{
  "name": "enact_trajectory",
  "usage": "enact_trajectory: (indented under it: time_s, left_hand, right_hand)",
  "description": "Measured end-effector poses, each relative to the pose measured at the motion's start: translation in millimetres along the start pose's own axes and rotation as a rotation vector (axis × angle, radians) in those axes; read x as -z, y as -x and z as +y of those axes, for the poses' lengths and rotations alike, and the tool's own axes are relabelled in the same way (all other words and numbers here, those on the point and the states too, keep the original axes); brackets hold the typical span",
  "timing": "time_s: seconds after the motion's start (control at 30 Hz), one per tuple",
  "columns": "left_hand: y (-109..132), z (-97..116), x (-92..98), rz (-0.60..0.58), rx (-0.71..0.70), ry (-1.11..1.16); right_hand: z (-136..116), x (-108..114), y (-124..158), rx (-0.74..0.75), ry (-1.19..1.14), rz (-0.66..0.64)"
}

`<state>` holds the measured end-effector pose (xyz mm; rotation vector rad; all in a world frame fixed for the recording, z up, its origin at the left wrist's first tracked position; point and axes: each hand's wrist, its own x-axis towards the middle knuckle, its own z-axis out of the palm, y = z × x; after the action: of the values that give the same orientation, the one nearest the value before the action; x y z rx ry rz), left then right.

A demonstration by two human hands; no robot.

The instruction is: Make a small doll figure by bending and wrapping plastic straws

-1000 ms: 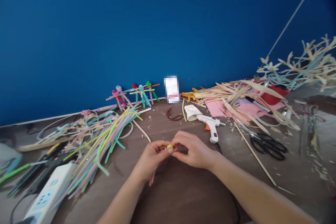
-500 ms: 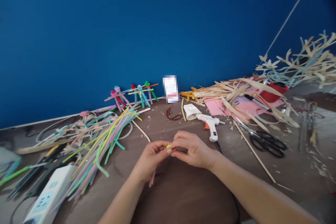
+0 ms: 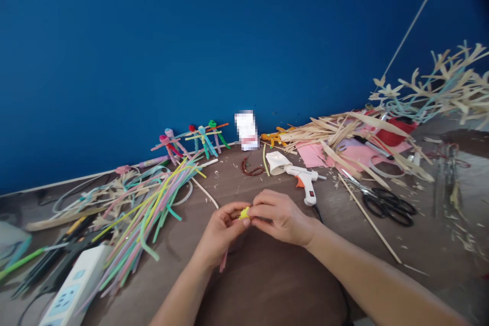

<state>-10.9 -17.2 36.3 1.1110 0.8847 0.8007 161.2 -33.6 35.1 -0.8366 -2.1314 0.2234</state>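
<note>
My left hand (image 3: 220, 232) and my right hand (image 3: 280, 217) meet above the brown table (image 3: 267, 285), fingertips pinched together on a small yellow coiled piece (image 3: 245, 212). A pink strip (image 3: 223, 261) hangs down from under my left hand. The fingers of both hands are closed round the piece. A white hot glue gun (image 3: 306, 181) lies just beyond my right hand. A bundle of coloured strips (image 3: 153, 204) fans out to the left of my left hand.
Small coloured stick figures (image 3: 194, 140) stand against the blue wall. Black scissors (image 3: 389, 205) lie at right beside a pile of straw-coloured strips (image 3: 344, 135) and pink paper (image 3: 324, 155). A white power strip (image 3: 71, 288) sits front left. A bead string (image 3: 250, 168) lies mid-table.
Both hands stay pinched on the yellow piece and have turned it slightly, so more yellow shows. The view has shifted a little.
</note>
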Motion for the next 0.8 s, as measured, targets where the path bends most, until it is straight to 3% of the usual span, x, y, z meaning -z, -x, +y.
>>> enact_trajectory:
  time_s: [0.27,0.53,0.8]
  left_hand:
    - [1.8,1.0,-3.2,0.01,-0.013,-0.073]
    - [-2.9,-9.5,-1.2,0.007,-0.128,0.06]
    - [-4.4,-11.8,-0.1,-0.036,-0.129,0.237]
  right_hand:
    - [-3.5,0.6,-0.3,-0.057,-0.041,0.0]
    - [-6.7,-4.6,1.8,-0.288,-0.233,0.09]
    - [-6.9,-7.9,2.3,-0.387,-0.329,0.144]
